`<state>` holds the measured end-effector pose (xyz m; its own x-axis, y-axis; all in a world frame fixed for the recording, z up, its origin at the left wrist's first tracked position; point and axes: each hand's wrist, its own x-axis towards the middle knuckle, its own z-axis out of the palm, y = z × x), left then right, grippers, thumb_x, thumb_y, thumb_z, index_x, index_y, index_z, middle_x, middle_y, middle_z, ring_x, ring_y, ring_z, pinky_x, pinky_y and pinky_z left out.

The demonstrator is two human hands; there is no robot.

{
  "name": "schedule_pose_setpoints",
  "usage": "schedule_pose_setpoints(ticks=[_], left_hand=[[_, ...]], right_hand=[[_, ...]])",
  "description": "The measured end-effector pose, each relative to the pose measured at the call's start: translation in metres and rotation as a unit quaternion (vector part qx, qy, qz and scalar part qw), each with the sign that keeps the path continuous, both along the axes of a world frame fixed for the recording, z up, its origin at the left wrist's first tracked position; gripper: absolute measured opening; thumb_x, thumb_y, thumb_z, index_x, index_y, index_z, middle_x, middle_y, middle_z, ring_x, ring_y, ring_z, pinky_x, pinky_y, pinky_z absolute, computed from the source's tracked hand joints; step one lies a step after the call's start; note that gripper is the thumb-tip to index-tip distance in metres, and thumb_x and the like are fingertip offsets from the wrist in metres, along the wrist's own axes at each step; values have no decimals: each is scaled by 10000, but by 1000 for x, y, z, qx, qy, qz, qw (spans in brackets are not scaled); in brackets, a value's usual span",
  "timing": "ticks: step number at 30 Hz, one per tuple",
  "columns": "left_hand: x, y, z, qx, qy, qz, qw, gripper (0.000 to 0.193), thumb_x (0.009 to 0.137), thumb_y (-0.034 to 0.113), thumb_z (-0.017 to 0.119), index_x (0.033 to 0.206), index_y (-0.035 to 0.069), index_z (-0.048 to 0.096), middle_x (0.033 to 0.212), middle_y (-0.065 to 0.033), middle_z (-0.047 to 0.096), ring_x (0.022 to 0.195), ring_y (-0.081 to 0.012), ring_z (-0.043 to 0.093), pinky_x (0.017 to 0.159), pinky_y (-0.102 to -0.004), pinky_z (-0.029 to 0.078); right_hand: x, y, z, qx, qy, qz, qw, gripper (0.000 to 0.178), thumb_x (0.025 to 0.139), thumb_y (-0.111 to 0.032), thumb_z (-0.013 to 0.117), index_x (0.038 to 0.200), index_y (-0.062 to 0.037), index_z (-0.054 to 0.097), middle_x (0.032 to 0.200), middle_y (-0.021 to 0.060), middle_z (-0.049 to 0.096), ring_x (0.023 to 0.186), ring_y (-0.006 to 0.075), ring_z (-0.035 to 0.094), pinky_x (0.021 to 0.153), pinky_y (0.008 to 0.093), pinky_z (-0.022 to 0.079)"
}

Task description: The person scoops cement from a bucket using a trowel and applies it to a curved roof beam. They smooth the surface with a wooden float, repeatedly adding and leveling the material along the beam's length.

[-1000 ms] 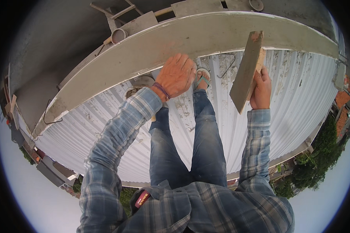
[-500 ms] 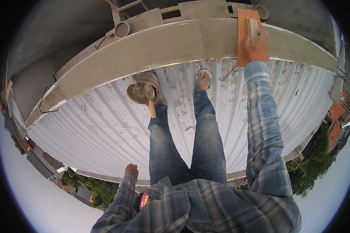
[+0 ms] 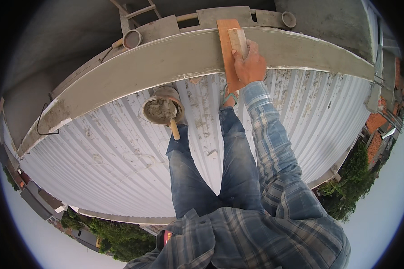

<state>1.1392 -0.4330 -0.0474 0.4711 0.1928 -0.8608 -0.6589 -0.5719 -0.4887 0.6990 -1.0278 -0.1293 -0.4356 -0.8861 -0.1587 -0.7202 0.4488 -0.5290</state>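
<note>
Right hand [image 3: 250, 66] is clamped on the wooden handle of the flat orange wooden float [image 3: 229, 49]; I judge it stiff, light. Left hand is hidden.

Single head-worn fisheye view, looking steeply down past the wearer's legs [image 3: 211, 179] onto a corrugated roof [image 3: 98, 152] and concrete ledge [image 3: 166, 62], close range.

A flat orange wooden float [image 3: 229, 49] is laid across the grey cement wall top [image 3: 166, 62], gripped by the right hand [image 3: 251, 67]. To its left, on the ribbed metal roof [image 3: 98, 152], a mortar-filled bucket [image 3: 162, 109] is set, apparently by the person's foot.
</note>
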Motion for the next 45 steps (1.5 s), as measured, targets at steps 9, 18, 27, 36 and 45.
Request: schedule_pose_setpoints(ticks=[9, 18, 27, 36, 45], left_hand=[[0, 0, -14, -52, 6, 41, 998, 335, 832, 248, 663, 1038, -14, 626, 993, -215, 662, 989, -306, 650, 874, -403, 525], [14, -10, -32, -84, 21, 44, 995, 321, 817, 219, 674, 1034, -8, 610, 982, -207, 655, 978, -298, 646, 866, -400, 526], [8, -55, -63, -112, 39, -9, 993, 313, 802, 190, 685, 1031, -3, 593, 971, -198, 648, 966, -290, 643, 859, -396, 526], [-42, -87, -38, -105, -2, -30, 994, 311, 787, 161, 695, 1027, 3, 577, 960, -189, 642, 955, -283, 639, 852, -392, 527], [-71, -74, -19, -101, -21, 7, 995, 316, 772, 132, 706, 1023, 8, 560, 950, -180, 635, 943, -275, 636, 844, -388, 527]], right_hand=[[49, 5, 22, -46, -23, 37, 998, 421, 823, -218, 677, 1191, -71, 534, 1123, 172, 631, 1068, 363, 593, 909, 438, 468], [88, 10, -17, -31, -1, 27, 999, 417, 817, -245, 698, 1153, -73, 521, 1033, 194, 674, 927, 386, 652, 806, 463, 505], [82, -11, -17, -27, 90, 111, 989, 301, 773, -161, 668, 1017, -109, 499, 1024, 99, 539, 1029, 290, 551, 860, 396, 478], [-273, 3, -14, -41, 312, -30, 949, 364, 788, -225, 678, 1075, -81, 505, 1064, 137, 570, 1043, 331, 577, 871, 428, 489], [-411, 29, -23, -6, 116, -104, 988, 500, 839, -371, 699, 1180, -24, 584, 1095, 205, 672, 1021, 349, 653, 875, 411, 507]])
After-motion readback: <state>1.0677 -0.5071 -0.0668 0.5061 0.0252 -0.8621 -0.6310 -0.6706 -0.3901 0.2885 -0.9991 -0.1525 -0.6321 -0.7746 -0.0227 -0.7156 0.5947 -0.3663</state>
